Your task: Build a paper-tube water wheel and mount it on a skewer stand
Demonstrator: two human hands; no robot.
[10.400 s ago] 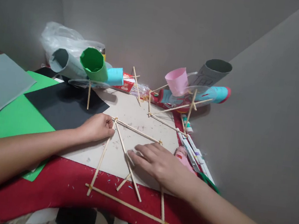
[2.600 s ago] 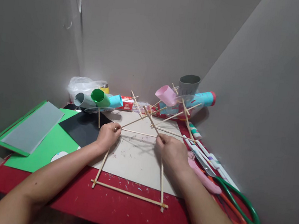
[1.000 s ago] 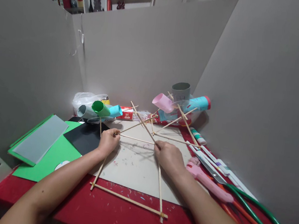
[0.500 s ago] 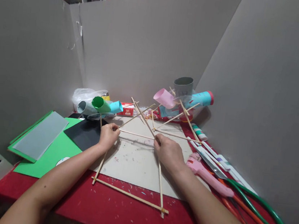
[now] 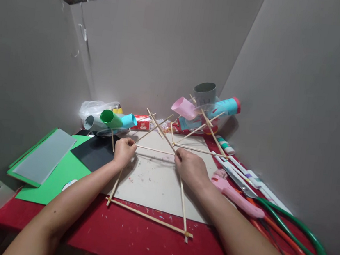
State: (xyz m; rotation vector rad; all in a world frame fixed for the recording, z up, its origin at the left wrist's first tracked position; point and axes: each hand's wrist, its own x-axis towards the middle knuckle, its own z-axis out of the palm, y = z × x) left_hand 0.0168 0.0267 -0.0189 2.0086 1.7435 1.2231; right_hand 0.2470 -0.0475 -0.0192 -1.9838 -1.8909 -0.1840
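Both of my hands are on a frame of thin wooden sticks (image 5: 149, 217), bound at its near corners with what look like small bands. My left hand (image 5: 124, 154) pinches the frame's left upper corner, and its fingertips hide the joint. My right hand (image 5: 192, 168) is closed round the right upper corner, which it also covers. One thin crossbar (image 5: 155, 150) runs between the hands. Two slanting sticks (image 5: 160, 125) rise from the corners and cross beyond them. The frame's near end rests over the red table cover (image 5: 131, 242).
A pale board (image 5: 150, 187) lies beneath the frame. Scissors with green handles (image 5: 296, 225) and a pink tool (image 5: 238, 199) lie right, near several white pens (image 5: 269, 193). Paper tubes on a stick stand (image 5: 204, 95) are behind. Green sheets (image 5: 55, 179) and a black sheet (image 5: 92, 151) lie left.
The whole view has shifted slightly, so most things appear a little farther left and higher. Both hands keep their hold on the stick frame.
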